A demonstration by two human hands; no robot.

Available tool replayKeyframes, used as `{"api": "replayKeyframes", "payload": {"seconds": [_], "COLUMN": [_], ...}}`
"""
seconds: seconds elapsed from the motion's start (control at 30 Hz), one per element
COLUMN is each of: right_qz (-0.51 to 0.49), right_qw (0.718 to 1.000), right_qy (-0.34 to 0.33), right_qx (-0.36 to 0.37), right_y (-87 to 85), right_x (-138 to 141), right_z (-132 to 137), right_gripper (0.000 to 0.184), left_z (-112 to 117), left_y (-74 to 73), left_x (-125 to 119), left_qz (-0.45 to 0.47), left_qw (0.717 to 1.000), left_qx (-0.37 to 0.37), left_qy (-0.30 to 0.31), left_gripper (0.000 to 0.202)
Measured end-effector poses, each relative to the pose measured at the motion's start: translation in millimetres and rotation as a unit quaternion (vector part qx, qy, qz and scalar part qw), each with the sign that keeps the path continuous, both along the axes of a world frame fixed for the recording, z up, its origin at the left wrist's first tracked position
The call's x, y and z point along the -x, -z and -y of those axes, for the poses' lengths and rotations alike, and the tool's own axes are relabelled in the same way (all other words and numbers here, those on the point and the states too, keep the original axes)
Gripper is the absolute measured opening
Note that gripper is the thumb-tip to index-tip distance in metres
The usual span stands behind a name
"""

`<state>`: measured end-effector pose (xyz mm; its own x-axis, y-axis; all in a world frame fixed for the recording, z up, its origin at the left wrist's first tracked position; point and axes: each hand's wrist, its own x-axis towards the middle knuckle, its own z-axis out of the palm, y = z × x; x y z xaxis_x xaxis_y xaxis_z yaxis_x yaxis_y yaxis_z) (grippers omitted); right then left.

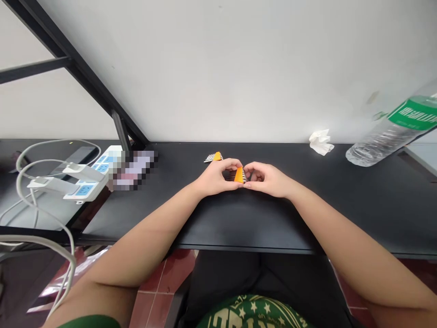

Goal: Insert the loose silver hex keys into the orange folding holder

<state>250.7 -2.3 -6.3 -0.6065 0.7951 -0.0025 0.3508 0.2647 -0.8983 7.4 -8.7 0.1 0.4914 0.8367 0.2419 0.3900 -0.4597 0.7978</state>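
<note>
My left hand [218,176] is closed with thumb and forefinger around a small orange holder with a row of thin rods [239,175], just above or on the black desk. My right hand [268,179] is curled at its right end, thumb and fingers at the rod tips; its grip is partly hidden. The exact kind of the object is too small to tell. A similar small orange piece with thin light-and-dark rods [213,157] lies behind my left hand.
A black desk [143,218] meets the wall. To the left, a power strip [97,171] has chargers and white cables [43,207]. A blurred packet [133,171] lies nearby. A crumpled tissue [321,141] and a large plastic bottle [385,136] are at right.
</note>
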Motion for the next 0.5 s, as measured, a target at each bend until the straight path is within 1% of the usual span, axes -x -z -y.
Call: {"api": "replayKeyframes", "payload": {"seconds": [0.17, 0.27, 0.33, 0.4, 0.5], "right_qz": [0.014, 0.041, 0.067, 0.095, 0.118], "right_qw": [1.000, 0.999, 0.997, 0.993, 0.989], "right_qy": [-0.016, -0.018, -0.015, -0.006, 0.022], "right_qx": [-0.007, -0.012, -0.032, -0.066, -0.092], "right_y": [0.4, 2.4, 3.6, 4.5, 6.4], "right_x": [0, 1, 2, 3, 7], "right_z": [-2, -4, -5, -4, -3], "right_gripper": [0.045, 0.043, 0.040, 0.037, 0.038], "left_z": [0, 0, -1, -4, -8], "left_y": [1.0, 3.3, 5.5, 8.6, 14.4], "left_x": [-2, -2, -3, -4, -5], "left_qz": [-0.011, -0.031, -0.048, -0.073, -0.126], "left_qw": [0.999, 0.999, 0.997, 0.996, 0.990], "left_qx": [0.015, 0.021, 0.018, -0.002, -0.067], "left_qy": [0.028, 0.039, 0.049, 0.048, 0.023], "left_gripper": [0.035, 0.033, 0.031, 0.030, 0.034]}}
